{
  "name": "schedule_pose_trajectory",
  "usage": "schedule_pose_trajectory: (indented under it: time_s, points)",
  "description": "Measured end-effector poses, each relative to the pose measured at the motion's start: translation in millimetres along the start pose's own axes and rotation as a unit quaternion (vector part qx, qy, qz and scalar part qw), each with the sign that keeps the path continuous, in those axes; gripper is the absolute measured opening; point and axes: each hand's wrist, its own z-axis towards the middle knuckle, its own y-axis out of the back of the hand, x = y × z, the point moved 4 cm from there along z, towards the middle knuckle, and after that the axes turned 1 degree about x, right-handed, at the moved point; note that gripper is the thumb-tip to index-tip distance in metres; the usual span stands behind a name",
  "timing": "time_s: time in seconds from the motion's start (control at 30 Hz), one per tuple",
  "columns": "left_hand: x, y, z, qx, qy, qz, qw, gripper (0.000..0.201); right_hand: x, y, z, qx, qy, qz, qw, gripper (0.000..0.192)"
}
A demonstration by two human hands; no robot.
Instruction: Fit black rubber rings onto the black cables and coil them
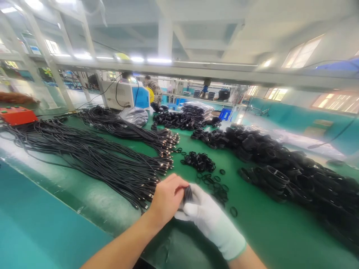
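My bare left hand (165, 200) and my white-gloved right hand (209, 220) meet over the green table (260, 228). Together they pinch a small coiled black cable (187, 193) between their fingers. Just beyond the hands lies a scatter of small black rubber rings (199, 161). To the left, long black cables (92, 157) are spread out with their metal plug ends pointing toward my hands.
A big heap of coiled black cables (283, 168) covers the right side. More coils (176, 119) and bagged bundles (198, 108) lie at the back. A white and blue machine (126, 95) stands behind. An orange box (15, 114) sits far left.
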Motion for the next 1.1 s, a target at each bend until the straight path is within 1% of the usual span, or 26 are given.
schedule_pose_trajectory:
  time_s: [0.07, 0.1, 0.17, 0.2, 0.23, 0.3, 0.37, 0.4, 0.43, 0.47, 0.53, 0.6, 0.63, 0.73, 0.8, 0.83, 0.87, 0.9, 0.97, 1.03, 1.1]
  points:
    - [0.0, 3.3, 5.2, 0.018, 0.012, -0.008, 1.0, 0.028, 0.7, 0.4, -0.2, 0.004, -0.012, 0.016, 1.0, 0.05]
    - [0.4, 6.0, 8.6, 0.04, 0.024, -0.021, 0.999, 0.026, 1.5, 0.7, -0.7, 0.009, -0.019, 0.033, 0.999, 0.046]
    - [2.4, 13.2, 15.6, 0.101, 0.058, -0.078, 0.99, 0.023, 3.6, 0.4, -2.3, 0.026, -0.03, 0.086, 0.996, 0.038]
    - [3.7, 17.2, 18.8, 0.135, 0.072, -0.119, 0.981, 0.025, 4.5, -0.3, -3.2, 0.037, -0.037, 0.119, 0.992, 0.036]
    - [4.8, 20.8, 21.5, 0.17, 0.079, -0.165, 0.969, 0.029, 5.0, -1.6, -4.0, 0.048, -0.045, 0.152, 0.986, 0.035]
    - [6.3, 24.4, 24.4, 0.25, 0.075, -0.247, 0.933, 0.039, 3.7, -5.9, -5.4, 0.076, -0.077, 0.204, 0.973, 0.039]
    - [7.7, 23.2, 23.9, 0.321, 0.065, -0.314, 0.891, 0.043, 0.1, -10.2, -6.2, 0.097, -0.12, 0.226, 0.962, 0.047]
    - [8.7, 21.6, 23.3, 0.342, 0.063, -0.334, 0.876, 0.043, -1.7, -10.8, -6.0, 0.097, -0.135, 0.219, 0.961, 0.051]
    - [10.3, 19.9, 23.0, 0.348, 0.063, -0.339, 0.872, 0.041, -3.0, -9.5, -5.2, 0.085, -0.138, 0.198, 0.967, 0.053]
    - [12.2, 18.2, 23.1, 0.342, 0.066, -0.328, 0.878, 0.039, -3.1, -6.4, -3.9, 0.062, -0.126, 0.159, 0.977, 0.052]
    - [16.5, 15.7, 24.2, 0.311, 0.074, -0.264, 0.91, 0.037, -0.5, 3.0, -1.3, -0.002, -0.079, 0.041, 0.996, 0.045]
    - [19.9, 14.0, 25.6, 0.279, 0.082, -0.203, 0.935, 0.036, 3.2, 11.7, -0.3, -0.059, -0.045, -0.065, 0.995, 0.048]
    - [21.3, 13.6, 26.4, 0.262, 0.086, -0.195, 0.941, 0.035, 4.2, 14.4, -0.3, -0.073, -0.04, -0.095, 0.992, 0.052]
    - [27.5, 14.1, 28.3, 0.209, 0.108, -0.232, 0.944, 0.032, 6.5, 16.4, -0.6, -0.079, -0.028, -0.108, 0.991, 0.05]
    - [34.6, 15.9, 28.6, 0.173, 0.13, -0.231, 0.948, 0.032, 10.7, 17.7, -0.3, -0.098, -0.008, -0.135, 0.986, 0.048]
    - [39.0, 16.9, 28.6, 0.158, 0.141, -0.218, 0.953, 0.033, 14.8, 20.3, 0.1, -0.123, 0.004, -0.172, 0.977, 0.046]
    - [43.8, 17.5, 28.7, 0.147, 0.15, -0.204, 0.956, 0.034, 20.9, 24.7, 0.5, -0.154, 0.014, -0.222, 0.963, 0.045]
    - [49.4, 17.9, 28.9, 0.133, 0.161, -0.192, 0.959, 0.035, 29.9, 31.0, 0.4, -0.19, 0.029, -0.29, 0.938, 0.044]
    - [61.3, 15.9, 29.1, 0.122, 0.177, -0.169, 0.962, 0.038, 55.8, 50.6, -3.2, -0.268, 0.06, -0.378, 0.884, 0.046]
    - [71.7, 10.8, 28.9, 0.126, 0.179, -0.139, 0.966, 0.04, 92.3, 79.7, -15.9, -0.361, 0.095, -0.447, 0.813, 0.05]
    - [78.6, 4.0, 28.3, 0.142, 0.168, -0.097, 0.971, 0.039, 134.0, 115.6, -38.9, -0.462, 0.103, -0.507, 0.72, 0.054]
